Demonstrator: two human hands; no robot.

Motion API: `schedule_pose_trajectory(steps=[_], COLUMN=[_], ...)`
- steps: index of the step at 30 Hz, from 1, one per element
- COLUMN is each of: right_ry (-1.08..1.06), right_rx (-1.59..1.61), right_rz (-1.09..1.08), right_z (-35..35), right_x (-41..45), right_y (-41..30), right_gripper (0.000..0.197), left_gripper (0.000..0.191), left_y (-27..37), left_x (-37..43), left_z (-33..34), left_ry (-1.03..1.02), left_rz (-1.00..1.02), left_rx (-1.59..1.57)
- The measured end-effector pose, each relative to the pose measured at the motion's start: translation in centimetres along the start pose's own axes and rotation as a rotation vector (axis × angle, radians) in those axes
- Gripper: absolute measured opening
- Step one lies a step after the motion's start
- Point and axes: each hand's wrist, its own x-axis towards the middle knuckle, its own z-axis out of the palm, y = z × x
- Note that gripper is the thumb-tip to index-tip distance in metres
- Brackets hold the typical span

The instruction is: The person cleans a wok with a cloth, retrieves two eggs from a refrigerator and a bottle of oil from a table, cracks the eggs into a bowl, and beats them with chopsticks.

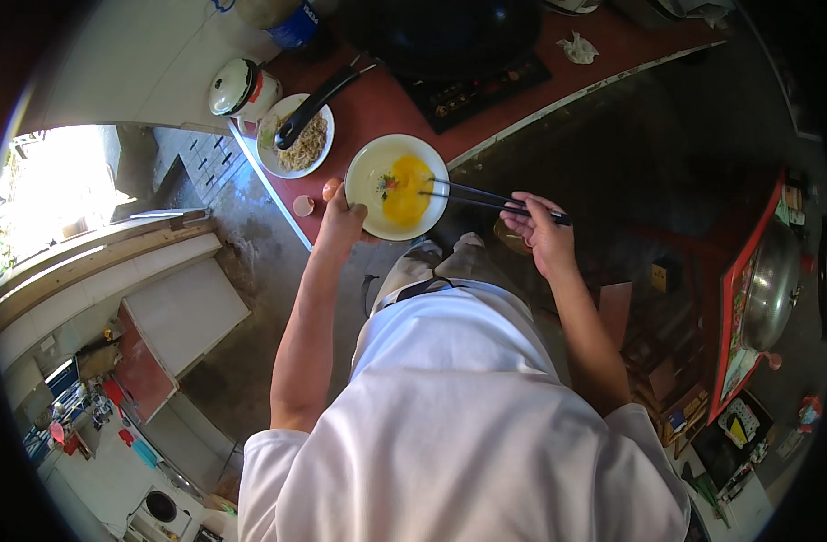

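My left hand (342, 220) grips the near left rim of a white bowl (367, 166). Beaten egg (408, 203), bright yellow, covers part of the bowl's inside, with dark green bits and a little red at its left edge. In my right hand (542, 227) is a pair of dark chopsticks (478, 193), whose tips reach over the rim into the egg. An eggshell half (304, 205) rests on the red counter (359, 101), left of my left hand. Another brown eggshell (331, 189) shows right behind that hand, partly hidden by it.
A wok (447, 34) stands at an induction cooker (481, 91); its black handle (319, 101) juts over a bowl of shredded food (304, 146). Beside that bowl sits a lidded enamel mug (244, 91). Crumpled tissue (578, 49) lies farther right. A table with a metal lid (769, 284) stands at right.
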Motion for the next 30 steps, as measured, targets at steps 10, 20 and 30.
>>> schedule_pose_trajectory(steps=[10, 20, 30], right_ry=[-0.153, -0.103, -0.072], right_rx=[-0.052, -0.046, -0.047], right_rz=[0.171, 0.091, 0.127], right_z=[-0.8, -0.3, -0.1], right_x=[-0.4, -0.3, -1.1], right_y=[0.6, -0.5, 0.3], right_gripper=[0.023, 0.023, 0.024], left_gripper=[0.058, 0.051, 0.054], left_y=[-0.1, 1.1, 0.7], left_x=[-0.6, -0.9, -0.3], left_z=[0.1, 0.5, -0.5], left_ry=[0.032, 0.059, -0.049], left_rz=[0.035, 0.005, 0.000], left_rx=[-0.056, 0.052, 0.074])
